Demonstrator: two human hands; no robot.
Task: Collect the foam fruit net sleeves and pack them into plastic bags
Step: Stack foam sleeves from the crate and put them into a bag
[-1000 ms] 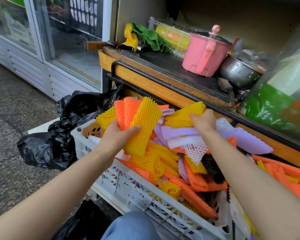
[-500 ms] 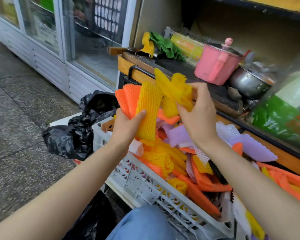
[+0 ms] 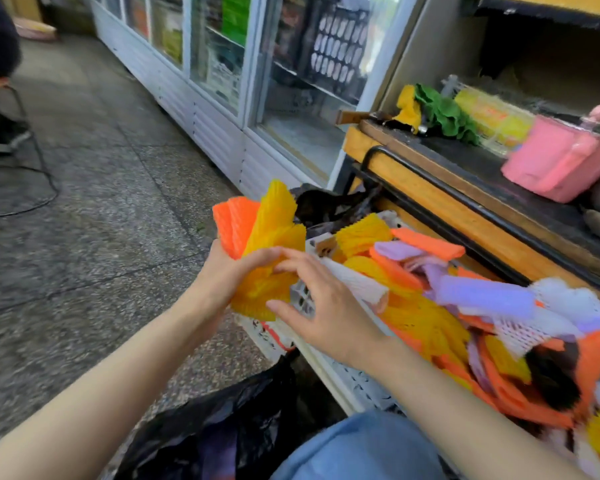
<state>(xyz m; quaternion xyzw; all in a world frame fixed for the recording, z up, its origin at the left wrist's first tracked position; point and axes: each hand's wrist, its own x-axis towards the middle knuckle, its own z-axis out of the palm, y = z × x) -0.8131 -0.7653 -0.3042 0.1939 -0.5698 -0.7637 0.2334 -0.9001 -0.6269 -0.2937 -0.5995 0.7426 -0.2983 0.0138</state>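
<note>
**Sleeves bunched at the crate's corner**

The white perforated plastic crate [image 3: 359, 382] is heaped with orange, yellow, purple and white foam net sleeves [image 3: 426, 320]. A crumpled black plastic bag [image 3: 222, 434] lies below its near wall. At the crate's left corner, the left hand [image 3: 222, 280] grips a fanned bunch of yellow and orange ribbed sleeves [image 3: 272, 226]. The right hand [image 3: 328, 315], fingers spread, touches it.

A pink plastic pot [image 3: 561, 164] stands on the dark wood-edged counter [image 3: 430, 192] (somewhat blurred), near a crumpled green cloth [image 3: 444, 116] and a white glass-door cooler [image 3: 222, 140].
</note>
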